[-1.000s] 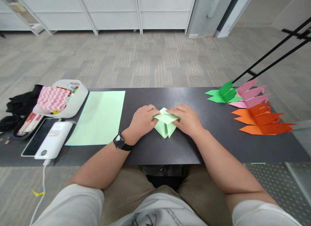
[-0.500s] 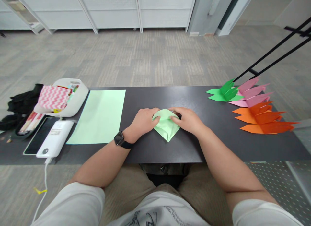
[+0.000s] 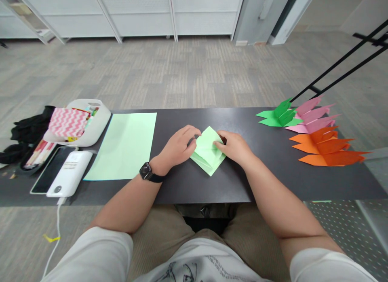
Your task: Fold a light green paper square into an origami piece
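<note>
A light green folded paper [image 3: 209, 150] rests on the dark table in front of me, a diamond with one point toward me and a raised flap at its far side. My right hand [image 3: 235, 146] pinches its right edge, thumb on top and fingers behind. At the paper's left side is my left hand [image 3: 181, 144], its thumb and fingers apart, with the fingertips close to the edge; whether they touch it I cannot tell. A larger light green sheet [image 3: 124, 146] lies flat to the left of my hands.
Green [image 3: 280, 114], pink [image 3: 315, 116] and orange folded paper pieces [image 3: 327, 148] stand at the table's right. On the left are a white basket [image 3: 101, 122], a white power bank [image 3: 68, 174] with a cable, a phone [image 3: 50, 172] and black cloth [image 3: 30, 126].
My left hand has loosened from the paper and drawn slightly left and away from me. The paper's far flap has risen into a point. My right hand stays on the right edge.
</note>
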Available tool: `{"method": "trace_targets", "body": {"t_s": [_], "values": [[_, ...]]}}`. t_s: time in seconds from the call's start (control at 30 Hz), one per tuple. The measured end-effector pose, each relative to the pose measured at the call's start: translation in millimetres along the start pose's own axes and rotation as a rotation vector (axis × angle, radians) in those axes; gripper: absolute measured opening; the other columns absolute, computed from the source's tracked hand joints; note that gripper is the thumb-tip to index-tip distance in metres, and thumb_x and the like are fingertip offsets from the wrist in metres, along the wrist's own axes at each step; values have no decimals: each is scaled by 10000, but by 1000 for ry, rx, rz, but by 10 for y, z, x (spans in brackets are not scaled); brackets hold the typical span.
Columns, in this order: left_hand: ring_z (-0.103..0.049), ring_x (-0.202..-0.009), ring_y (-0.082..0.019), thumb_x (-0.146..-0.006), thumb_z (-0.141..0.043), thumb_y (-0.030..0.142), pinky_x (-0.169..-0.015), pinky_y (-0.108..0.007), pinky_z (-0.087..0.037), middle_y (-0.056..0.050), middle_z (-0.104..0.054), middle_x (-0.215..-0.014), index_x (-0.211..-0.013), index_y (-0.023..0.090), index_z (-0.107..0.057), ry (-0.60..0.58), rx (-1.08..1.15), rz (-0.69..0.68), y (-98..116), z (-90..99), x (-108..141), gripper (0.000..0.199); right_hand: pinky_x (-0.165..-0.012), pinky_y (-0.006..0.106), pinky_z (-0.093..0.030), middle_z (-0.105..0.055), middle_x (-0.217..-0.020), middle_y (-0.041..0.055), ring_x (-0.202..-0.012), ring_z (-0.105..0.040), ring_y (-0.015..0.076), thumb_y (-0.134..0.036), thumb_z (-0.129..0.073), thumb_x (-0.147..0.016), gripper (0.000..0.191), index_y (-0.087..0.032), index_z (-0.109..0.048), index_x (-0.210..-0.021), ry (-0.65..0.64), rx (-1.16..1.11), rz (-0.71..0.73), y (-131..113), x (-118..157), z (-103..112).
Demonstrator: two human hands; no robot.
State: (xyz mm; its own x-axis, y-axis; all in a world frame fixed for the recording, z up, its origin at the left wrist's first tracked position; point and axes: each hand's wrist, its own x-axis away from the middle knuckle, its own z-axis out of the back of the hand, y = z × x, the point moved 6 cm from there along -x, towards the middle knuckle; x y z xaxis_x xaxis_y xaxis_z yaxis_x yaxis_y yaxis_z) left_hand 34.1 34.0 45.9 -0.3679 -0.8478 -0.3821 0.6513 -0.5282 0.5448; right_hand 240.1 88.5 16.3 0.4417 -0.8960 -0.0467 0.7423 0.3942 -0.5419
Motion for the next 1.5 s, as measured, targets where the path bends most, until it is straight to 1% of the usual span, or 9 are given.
{"method": "trace_targets", "body": {"t_s": [0.2, 0.4, 0.6, 0.7, 0.8, 0.97, 1.17, 1.33, 1.5], "values": [[-417, -1538, -317, -874, -523, -50, -1278, -568, -397, -71, -464, -1663, -1303, 308, -775, -111, -280, -222, 8, 31, 17, 613, -715, 329, -455, -766, -887, 8, -768, -651, 205, -234, -722, -872, 271, -263, -770, -1137, -32, -61, -14, 32, -9, 7], [-197, -1675, -370, -923, -684, 76, -1359, -641, -228, 19, -221, -1829, -1195, 320, -828, -123, -362, -219, 24, -2, 50, 393, -882, 401, -555, -792, -1065, 53, -893, -710, 234, -269, -766, -883, 437, -264, -738, -1320, 8, -161, 55, 69, -39, 31], [-180, -1679, -405, -933, -779, 244, -1355, -709, -160, 8, -244, -1823, -1072, 294, -835, -114, -405, -207, 138, -16, 69, 158, -971, 433, -521, -775, -1148, 92, -1068, -707, 264, -344, -627, -1018, 283, -251, -743, -1260, 321, -165, 256, -155, 131, 462], [-197, -1670, -416, -930, -799, 295, -1349, -735, -119, -13, -274, -1813, -1029, 267, -818, -116, -446, -209, 211, -34, 82, 105, -952, 428, -449, -791, -1109, 92, -1045, -691, 268, -389, -623, -1052, 238, -243, -786, -1146, 139, 32, 434, -457, 338, 506], [-258, -1639, -432, -919, -827, 357, -1334, -776, -91, -59, -336, -1784, -1002, 239, -800, -125, -502, -217, 282, -49, 99, 147, -930, 420, -372, -798, -1094, 81, -1056, -670, 275, -390, -713, -1015, 228, -237, -804, -1157, -68, 222, 509, -638, 534, 408], [-504, -1425, -378, -888, -860, 432, -1351, -702, -211, -134, -580, -1566, -1022, 198, -801, -168, -584, -224, 376, -89, 127, 276, -889, 406, -293, -772, -1002, 57, -974, -630, 235, -212, -689, -998, 162, -260, -834, -1050, -200, 357, 427, -638, 583, 246], [-589, -1192, -279, -970, -778, 348, -1286, -586, -323, -58, -720, -1114, -1075, 236, -787, -211, -616, -272, 469, -148, 151, 153, -882, 403, -272, -758, -964, 55, -948, -599, 228, -169, -640, -1010, 176, -229, -798, -961, -187, 391, 384, -652, 532, 220], [-572, -1077, -276, -987, -766, 325, -1023, -500, -419, -39, -718, -1011, -900, 240, -748, -235, -572, -306, 530, -168, 169, 123, -915, 414, -270, -770, -988, 46, -961, -600, 230, -148, -635, -1011, 196, -235, -791, -930, -178, 408, 382, -682, 537, 192], [-547, -1039, -261, -1042, -688, 274, -992, -492, -369, -24, -703, -966, -834, 233, -704, -224, -557, -321, 538, -220, 192, 212, -959, 429, -269, -772, -981, 45, -976, -606, 234, -134, -633, -1006, 207, -234, -795, -925, -159, 408, 389, -711, 532, 183]]}}
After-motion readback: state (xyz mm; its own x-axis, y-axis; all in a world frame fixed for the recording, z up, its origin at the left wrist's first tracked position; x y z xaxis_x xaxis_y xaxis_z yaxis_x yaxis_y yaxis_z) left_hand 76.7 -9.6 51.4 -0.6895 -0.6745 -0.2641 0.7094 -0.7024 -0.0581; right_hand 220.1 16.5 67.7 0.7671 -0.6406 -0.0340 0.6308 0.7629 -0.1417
